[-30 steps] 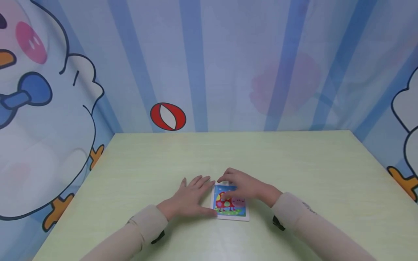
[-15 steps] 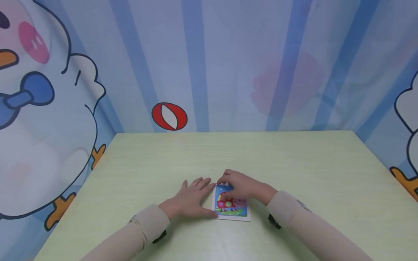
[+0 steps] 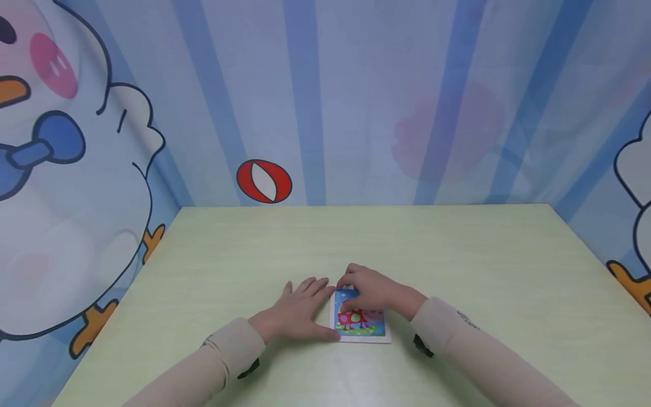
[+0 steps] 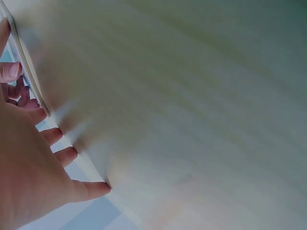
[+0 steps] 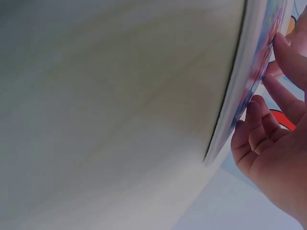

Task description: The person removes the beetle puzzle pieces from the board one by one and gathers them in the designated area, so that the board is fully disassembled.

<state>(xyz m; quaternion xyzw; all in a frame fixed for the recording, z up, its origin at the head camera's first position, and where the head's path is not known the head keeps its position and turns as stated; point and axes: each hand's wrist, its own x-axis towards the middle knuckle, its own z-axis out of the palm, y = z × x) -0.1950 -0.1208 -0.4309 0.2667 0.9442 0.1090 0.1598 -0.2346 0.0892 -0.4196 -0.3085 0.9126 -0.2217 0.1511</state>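
We saw two bare hands at a square picture board [image 3: 363,329], which lay flat on a pale yellow-green table [image 3: 432,243]. The left hand [image 3: 299,316] reached in from the board's left side, palm down, its fingers and thumb spread; the thumb met the board's near left corner, the index fingertip lay at its far left corner, and the other fingertips rested on the table to its left. The right hand [image 3: 377,291] arched over the board's far right part, its fingers bent towards the far edge and its thumb on the picture. We saw fingertips touching the board, but could not tell whether they pinched anything. Within the board's white border [image 3: 363,340] we saw a red, spotted, ladybird-like figure [image 3: 351,320] on blue and green, partly hidden by the right hand.
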